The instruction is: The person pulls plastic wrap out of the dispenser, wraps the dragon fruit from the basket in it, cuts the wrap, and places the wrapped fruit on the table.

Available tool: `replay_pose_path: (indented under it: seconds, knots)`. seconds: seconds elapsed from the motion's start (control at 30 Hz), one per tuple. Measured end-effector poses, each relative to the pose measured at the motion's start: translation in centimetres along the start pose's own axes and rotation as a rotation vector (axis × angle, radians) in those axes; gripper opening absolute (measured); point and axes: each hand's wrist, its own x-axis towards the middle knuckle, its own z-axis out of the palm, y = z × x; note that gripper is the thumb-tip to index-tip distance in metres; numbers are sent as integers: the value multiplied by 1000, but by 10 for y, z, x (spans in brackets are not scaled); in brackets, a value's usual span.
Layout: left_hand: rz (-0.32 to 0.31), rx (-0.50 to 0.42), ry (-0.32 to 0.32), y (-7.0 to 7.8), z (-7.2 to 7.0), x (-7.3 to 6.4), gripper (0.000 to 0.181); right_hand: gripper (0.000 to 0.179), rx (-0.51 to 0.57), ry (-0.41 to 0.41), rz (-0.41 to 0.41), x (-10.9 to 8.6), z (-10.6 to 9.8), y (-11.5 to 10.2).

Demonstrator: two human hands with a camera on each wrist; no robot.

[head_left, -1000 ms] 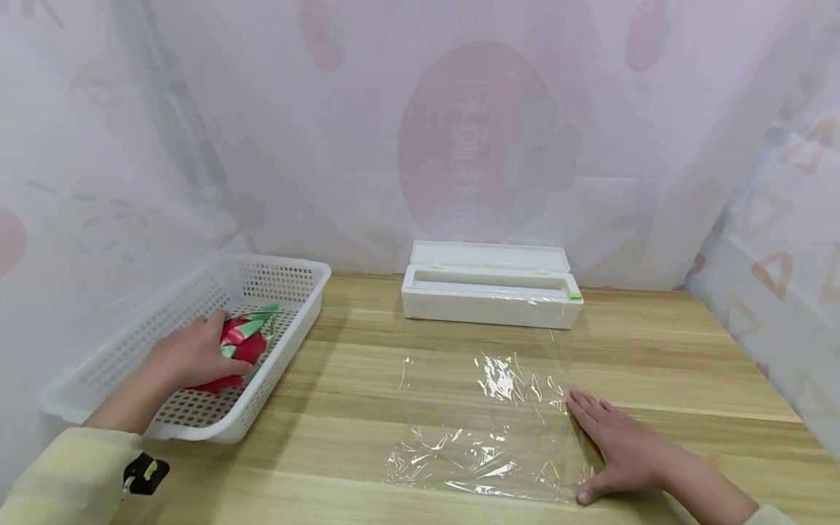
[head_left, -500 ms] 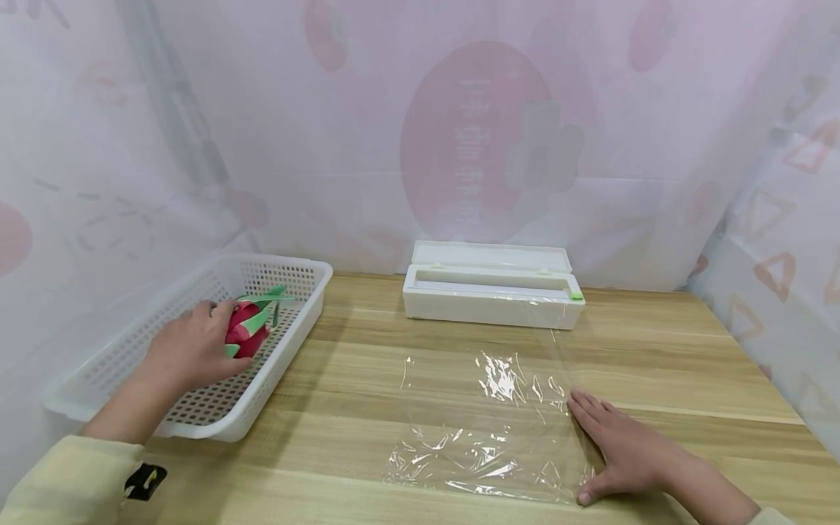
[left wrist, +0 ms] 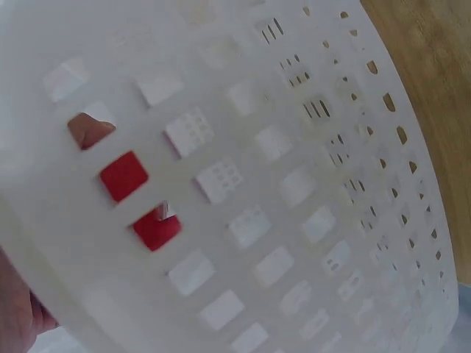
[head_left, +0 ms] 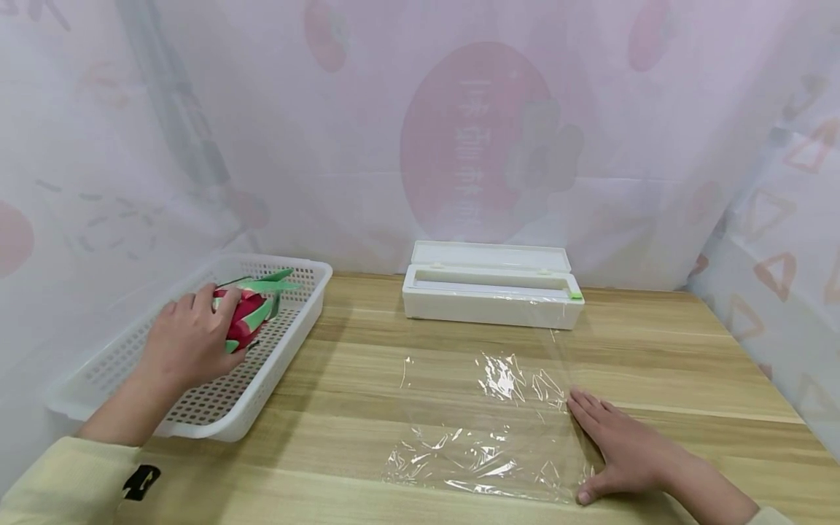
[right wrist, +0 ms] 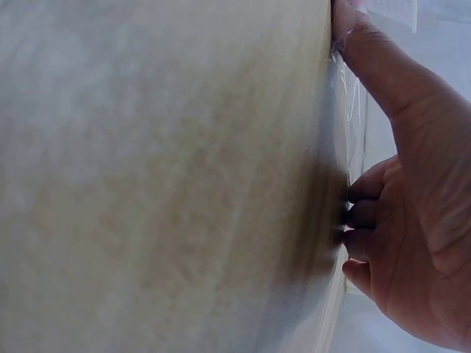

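My left hand (head_left: 190,339) grips a red dragon fruit (head_left: 248,324) with green leaf tips, over the white perforated basket (head_left: 278,375) at the left. In the left wrist view the basket wall (left wrist: 221,180) fills most of the frame, and red patches of the dragon fruit (left wrist: 124,176) show through its holes. A sheet of clear cling film (head_left: 485,419) lies on the table in front of me, wrinkled along its near edge. My right hand (head_left: 620,452) rests at the film's right edge, thumb and fingers spread, fingertips down at the table in the right wrist view.
A white cling film dispenser box (head_left: 492,302) stands at the back with its lid raised and a green slider at its right end. The film runs forward from it. Printed curtains hang behind and on both sides of the wooden table (head_left: 656,350).
My left hand has raised the dragon fruit from the basket floor and tilted it, so its leaf tips now sit higher. The right hand and the film have barely moved.
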Motion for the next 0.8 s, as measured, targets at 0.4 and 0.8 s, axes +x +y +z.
replay_pose_path:
  seconds: [0.4,0.8]
  knots:
    - [144,56,240,-6,-5,8,69,131,29,4,2,0,3,1]
    - [190,55,301,5,-14,17,62,131,26,10,1,-1,4,1]
